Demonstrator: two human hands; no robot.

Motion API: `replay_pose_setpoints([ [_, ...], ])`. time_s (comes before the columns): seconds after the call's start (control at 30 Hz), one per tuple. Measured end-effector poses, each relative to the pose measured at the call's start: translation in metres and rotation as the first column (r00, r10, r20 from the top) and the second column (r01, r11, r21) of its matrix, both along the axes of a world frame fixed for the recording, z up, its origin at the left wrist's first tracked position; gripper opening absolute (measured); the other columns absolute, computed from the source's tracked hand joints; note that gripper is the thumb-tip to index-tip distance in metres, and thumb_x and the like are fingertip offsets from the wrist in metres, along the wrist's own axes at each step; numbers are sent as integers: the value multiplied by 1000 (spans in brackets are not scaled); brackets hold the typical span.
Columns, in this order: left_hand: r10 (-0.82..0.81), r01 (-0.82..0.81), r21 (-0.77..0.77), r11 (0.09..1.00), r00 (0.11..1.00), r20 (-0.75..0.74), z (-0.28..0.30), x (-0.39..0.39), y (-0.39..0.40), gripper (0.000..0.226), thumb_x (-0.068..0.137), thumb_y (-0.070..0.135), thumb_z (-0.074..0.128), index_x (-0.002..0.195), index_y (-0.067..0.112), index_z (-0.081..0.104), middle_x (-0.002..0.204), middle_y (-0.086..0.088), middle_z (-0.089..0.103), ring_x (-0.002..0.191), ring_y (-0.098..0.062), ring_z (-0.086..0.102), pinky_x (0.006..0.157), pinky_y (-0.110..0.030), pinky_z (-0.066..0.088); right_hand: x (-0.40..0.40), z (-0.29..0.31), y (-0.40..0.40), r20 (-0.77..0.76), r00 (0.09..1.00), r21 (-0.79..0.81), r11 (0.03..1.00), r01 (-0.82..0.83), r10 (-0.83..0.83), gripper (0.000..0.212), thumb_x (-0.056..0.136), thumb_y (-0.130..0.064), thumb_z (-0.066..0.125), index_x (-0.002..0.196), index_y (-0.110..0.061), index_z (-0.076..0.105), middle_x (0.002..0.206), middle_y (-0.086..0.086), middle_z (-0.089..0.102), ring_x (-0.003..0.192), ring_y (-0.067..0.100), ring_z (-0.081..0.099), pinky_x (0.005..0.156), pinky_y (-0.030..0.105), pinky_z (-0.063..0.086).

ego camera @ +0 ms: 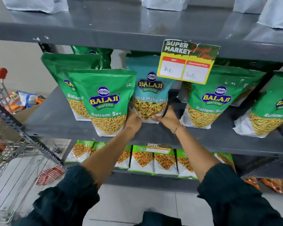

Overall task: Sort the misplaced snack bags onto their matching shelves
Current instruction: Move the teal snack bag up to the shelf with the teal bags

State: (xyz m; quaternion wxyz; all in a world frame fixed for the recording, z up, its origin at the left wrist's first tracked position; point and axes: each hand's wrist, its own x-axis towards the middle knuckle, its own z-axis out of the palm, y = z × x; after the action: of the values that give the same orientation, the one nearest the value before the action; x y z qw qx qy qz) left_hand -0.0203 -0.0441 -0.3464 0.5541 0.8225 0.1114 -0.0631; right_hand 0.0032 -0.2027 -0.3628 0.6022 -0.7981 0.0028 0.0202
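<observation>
A teal Khatta Mitha Mix bag [148, 88] stands upright on the grey middle shelf [55, 115], among green Ratlami Sev bags [104, 98]. My left hand [133, 119] grips its lower left corner and my right hand [167, 117] grips its lower right corner. More green Ratlami Sev bags [217, 98] stand to the right. The teal bag's top sits partly behind a yellow price tag [188, 62].
The shelf below holds a row of small green and white snack packs [140, 159]. White bags [165, 4] stand on the top shelf. A wire shopping cart [10, 154] with a red handle is at the left, beside a cardboard box of mixed packets [28, 101].
</observation>
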Motion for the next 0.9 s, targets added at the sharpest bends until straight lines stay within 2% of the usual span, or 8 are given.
replay_pose_setpoints([
  [0.17,-102,99,22,995,984,149,-15,10,7,67,96,15,44,148,16,3,155,-12,22,142,-28,21,117,-46,19,-1,-6,-2,114,989,-80,991,103,-94,55,62,-17,83,108,-14,54,118,11,64,109,23,58,91,33,47],
  [0.3,-175,169,46,985,959,223,-24,6,8,75,89,0,50,148,15,4,132,-7,39,122,-14,31,105,-28,24,-18,-12,1,161,963,-110,966,233,-214,54,59,-18,84,103,-7,55,105,8,68,97,19,62,76,27,48],
  [0.4,-209,198,70,978,936,281,-24,2,5,77,83,-4,57,144,16,15,137,-8,42,121,-10,34,98,-17,23,-37,-17,2,231,927,-148,932,332,-294,50,58,-23,84,94,-7,53,96,11,69,86,20,61,67,32,50],
  [0.47,-245,218,120,968,919,307,-21,1,4,73,80,-1,62,140,16,22,137,-9,45,124,-17,39,97,-20,25,-50,-18,1,277,902,-175,906,386,-331,50,59,-27,83,93,-5,52,92,15,66,86,28,60,68,40,51],
  [0.63,-339,278,233,932,897,285,-15,-14,-4,70,76,9,73,132,7,31,135,-16,49,126,-30,44,95,-27,31,-90,-23,-7,339,846,-168,858,485,-412,58,65,-31,80,108,-3,53,97,18,66,90,30,60,67,31,45],
  [0.73,-392,325,258,910,878,276,-13,-28,-10,71,71,10,78,127,6,34,130,-16,53,122,-31,49,89,-31,39,-120,-28,-15,347,824,-127,848,515,-448,51,65,-30,80,103,-8,54,87,4,65,79,19,58,63,24,41],
  [0.83,-434,372,242,896,849,301,-7,-49,-13,78,65,8,81,129,7,36,129,-14,57,119,-29,52,87,-26,40,-150,-28,-20,354,812,-91,847,523,-464,40,65,-29,80,91,-21,51,75,-20,51,67,-5,50,54,8,35],
  [0.9,-453,389,245,888,828,330,-2,-64,-11,77,62,9,84,128,7,42,127,-13,59,118,-28,54,87,-25,40,-169,-23,-21,354,822,-86,859,504,-447,39,65,-28,79,87,-28,48,72,-22,49,66,-12,49,53,5,36],
])
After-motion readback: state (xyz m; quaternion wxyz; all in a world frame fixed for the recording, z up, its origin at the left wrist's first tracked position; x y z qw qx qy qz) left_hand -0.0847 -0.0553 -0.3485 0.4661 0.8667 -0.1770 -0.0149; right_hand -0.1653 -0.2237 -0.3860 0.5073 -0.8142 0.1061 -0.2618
